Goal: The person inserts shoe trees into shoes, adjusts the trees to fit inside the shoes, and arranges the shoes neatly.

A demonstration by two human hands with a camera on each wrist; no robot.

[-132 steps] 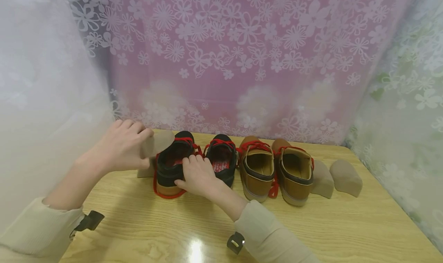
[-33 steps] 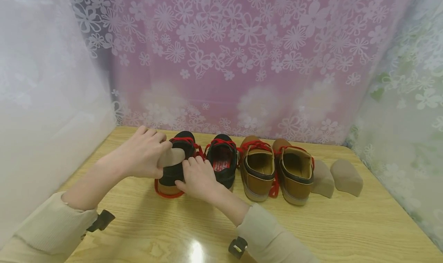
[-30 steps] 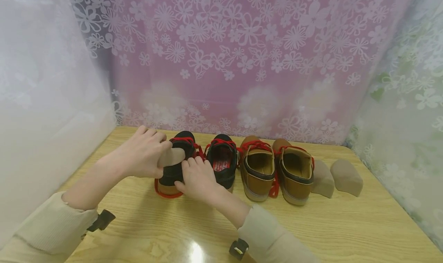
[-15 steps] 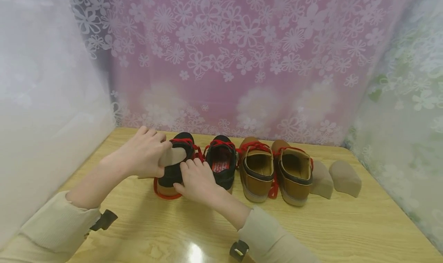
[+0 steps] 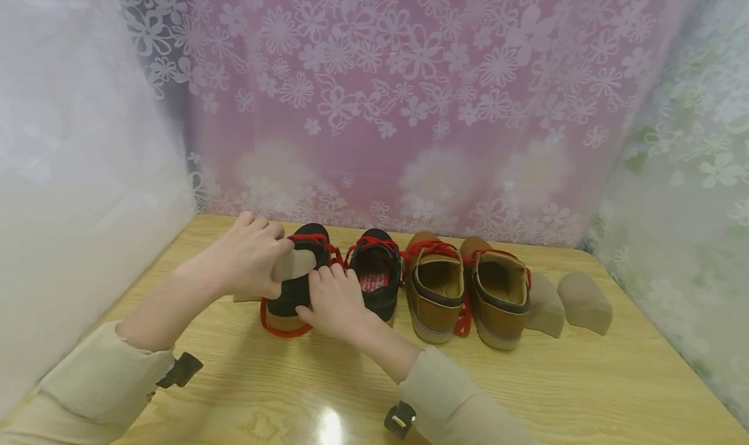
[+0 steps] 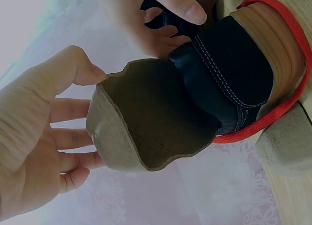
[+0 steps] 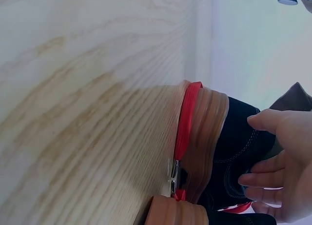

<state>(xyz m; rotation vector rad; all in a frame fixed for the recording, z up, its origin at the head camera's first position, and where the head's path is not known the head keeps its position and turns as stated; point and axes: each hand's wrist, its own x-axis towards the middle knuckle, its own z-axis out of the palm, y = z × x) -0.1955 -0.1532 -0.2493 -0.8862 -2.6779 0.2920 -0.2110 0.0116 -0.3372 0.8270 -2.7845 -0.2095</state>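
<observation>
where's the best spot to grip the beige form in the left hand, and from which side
Probably the wall farthest from the black shoe, coming from the left, as the left hand does. The beige form is a hollow shell with a thin open rim, so the thumb can press the rim with fingers behind the wall, leaving the shoe-side end free.

I view the tabletop (image 5: 263,380) from above, facing its far edge, in the head view. Both wrist views look close-up, turned sideways, sharing the leftmost black shoe (image 6: 234,64).
</observation>
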